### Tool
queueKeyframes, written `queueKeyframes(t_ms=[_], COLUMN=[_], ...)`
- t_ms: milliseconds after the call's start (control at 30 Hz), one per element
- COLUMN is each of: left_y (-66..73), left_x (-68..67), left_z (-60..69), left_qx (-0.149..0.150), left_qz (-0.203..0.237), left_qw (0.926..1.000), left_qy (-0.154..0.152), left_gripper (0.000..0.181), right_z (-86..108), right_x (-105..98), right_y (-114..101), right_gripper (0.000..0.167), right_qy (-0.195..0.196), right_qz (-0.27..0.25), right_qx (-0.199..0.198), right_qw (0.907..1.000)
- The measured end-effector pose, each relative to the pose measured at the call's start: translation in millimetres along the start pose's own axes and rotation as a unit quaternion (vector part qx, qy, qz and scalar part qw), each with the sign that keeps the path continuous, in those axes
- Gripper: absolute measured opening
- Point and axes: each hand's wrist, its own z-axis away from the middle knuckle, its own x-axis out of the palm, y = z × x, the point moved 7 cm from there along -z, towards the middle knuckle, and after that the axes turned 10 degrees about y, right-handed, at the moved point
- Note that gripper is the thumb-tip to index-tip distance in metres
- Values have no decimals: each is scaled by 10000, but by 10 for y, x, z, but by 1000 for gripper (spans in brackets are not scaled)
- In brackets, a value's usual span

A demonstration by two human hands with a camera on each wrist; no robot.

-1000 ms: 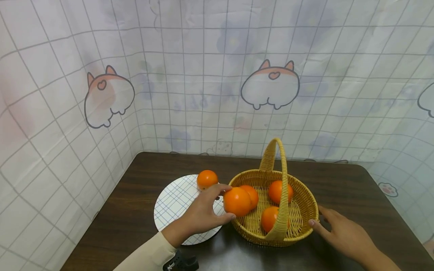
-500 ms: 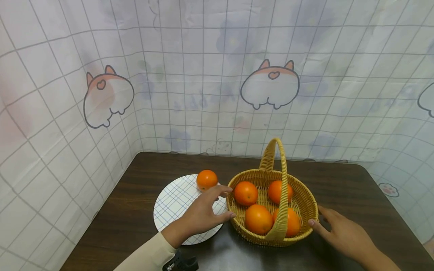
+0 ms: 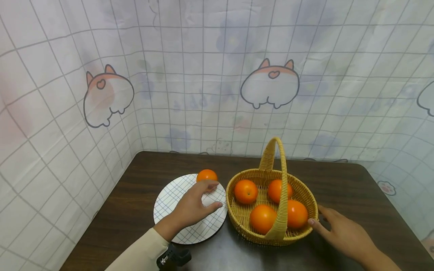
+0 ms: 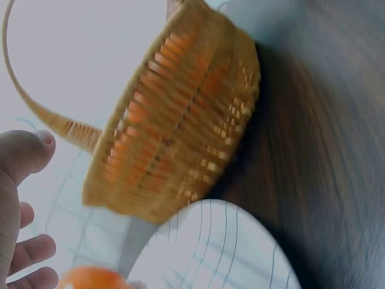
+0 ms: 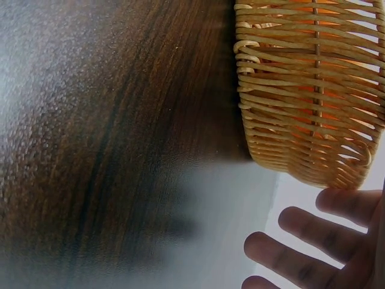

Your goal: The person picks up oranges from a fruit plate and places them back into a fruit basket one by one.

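My left hand [image 3: 191, 207] hovers over the white checked plate [image 3: 169, 205], thumb and fingers spread apart with nothing between them. Just beyond its fingertips, at the plate's far edge, sits one orange [image 3: 205, 174], partly covered by the hand. The woven basket [image 3: 305, 192], with a tall arched handle, stands right of the plate. Several oranges lie inside, among them one at the near side [image 3: 262, 219] and one partly behind the handle [image 3: 297, 214]. At the basket's right end, my right hand [image 3: 347, 233] touches the rim; its fingers look straight in the right wrist view.
A dark wood-grain table [image 3: 149, 165] carries the plate and basket. White grid-patterned cloth [image 3: 190, 75] with cartoon animals hangs behind and at the sides. A black band [image 3: 173, 256] is on the left wrist.
My left hand let go of an orange inside the basket, then moved left over the plate. The oranges at the basket's near side rolled rightward. My right hand stayed put.
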Motion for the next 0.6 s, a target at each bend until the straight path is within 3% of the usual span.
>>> queueKeyframes(t_ms=[300, 600], left_y=[-389, -653], left_x=[-145, -172], left_z=[-87, -120], left_qx=[-560, -822], left_qz=[-807, -872], left_qw=[9950, 9927], left_qy=[166, 144], left_gripper=[61, 63], right_z=[-22, -20], right_x=[6, 8], right_y=[11, 17], right_gripper=[79, 79], right_qy=[-135, -87], right_qz=[10, 21], right_qx=[46, 37], right_qw=[9999, 10000])
